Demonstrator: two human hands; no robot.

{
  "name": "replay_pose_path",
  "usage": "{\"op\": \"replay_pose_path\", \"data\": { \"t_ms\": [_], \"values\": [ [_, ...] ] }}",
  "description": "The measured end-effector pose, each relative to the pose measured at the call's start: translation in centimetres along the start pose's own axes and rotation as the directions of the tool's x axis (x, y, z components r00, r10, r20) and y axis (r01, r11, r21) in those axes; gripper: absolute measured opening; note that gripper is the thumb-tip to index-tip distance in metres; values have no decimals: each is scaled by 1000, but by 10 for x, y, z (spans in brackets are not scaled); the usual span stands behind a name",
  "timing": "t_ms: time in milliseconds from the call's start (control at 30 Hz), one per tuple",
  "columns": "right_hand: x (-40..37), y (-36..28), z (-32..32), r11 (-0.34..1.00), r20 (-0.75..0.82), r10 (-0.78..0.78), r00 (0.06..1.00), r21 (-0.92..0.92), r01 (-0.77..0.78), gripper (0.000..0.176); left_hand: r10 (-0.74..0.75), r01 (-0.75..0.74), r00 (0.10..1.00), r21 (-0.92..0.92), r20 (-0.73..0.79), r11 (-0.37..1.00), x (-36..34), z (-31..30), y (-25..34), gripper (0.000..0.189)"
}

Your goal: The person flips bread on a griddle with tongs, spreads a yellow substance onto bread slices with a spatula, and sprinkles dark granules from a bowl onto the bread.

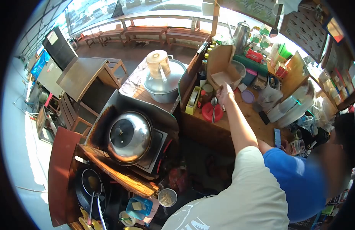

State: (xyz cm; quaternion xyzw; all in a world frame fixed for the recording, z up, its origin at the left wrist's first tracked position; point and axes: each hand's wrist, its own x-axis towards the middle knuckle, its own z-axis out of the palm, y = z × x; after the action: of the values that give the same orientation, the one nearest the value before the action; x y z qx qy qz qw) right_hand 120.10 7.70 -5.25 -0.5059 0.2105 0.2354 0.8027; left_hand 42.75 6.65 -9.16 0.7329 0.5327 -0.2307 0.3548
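The front edge of the cardboard box (219, 65) is pinched in the closed fingers of the right hand (225, 94) and is best kept level.

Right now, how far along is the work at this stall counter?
Done, apparently: the steel lid sits on the stove and the big pot is lidded. In hand: the right hand reaches the clear tub on the counter; whether it grips anything is unclear. Left, probably: the spoon lies untouched on the red lid beside it.
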Motion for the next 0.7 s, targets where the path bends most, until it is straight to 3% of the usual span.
{"op": "replay_pose_path", "data": {
  "t_ms": [167,200,333,400,433,500,533,600,633,700],
  "values": [
    [37,-67,-2,975,-25,-212,977,-79,210,16,-25,25,1000,-28,10,999,17,-5,26,40],
    [52,-81,-4,970,53,-212,976,-113,217,18,-28,28,1000,-31,14,999,19,-4,30,40],
    [103,-115,17,944,2,-199,980,-269,193,32,-44,45,999,-52,23,998,27,1,45,39],
    [113,-120,15,870,35,-122,992,-477,124,40,-44,46,999,-55,31,997,31,3,51,38],
    [117,-120,13,870,34,-120,992,-477,122,40,-43,45,998,-57,34,997,32,3,54,38],
    [109,-118,9,717,-24,-212,977,-683,139,41,-40,42,998,-56,38,998,32,5,57,38],
    [104,-118,5,718,-28,-208,978,-684,132,41,-38,40,998,-58,42,998,31,5,59,37],
    [92,-121,-7,388,30,-317,948,-908,159,36,-43,46,998,-60,48,997,33,3,61,37],
    [99,-119,-17,387,28,-315,949,-909,155,36,-43,46,998,-61,50,997,32,3,61,37],
    [118,-108,-40,-263,223,-422,879,-958,117,48,-44,47,998,-63,52,997,32,3,62,36]
  ]
}}
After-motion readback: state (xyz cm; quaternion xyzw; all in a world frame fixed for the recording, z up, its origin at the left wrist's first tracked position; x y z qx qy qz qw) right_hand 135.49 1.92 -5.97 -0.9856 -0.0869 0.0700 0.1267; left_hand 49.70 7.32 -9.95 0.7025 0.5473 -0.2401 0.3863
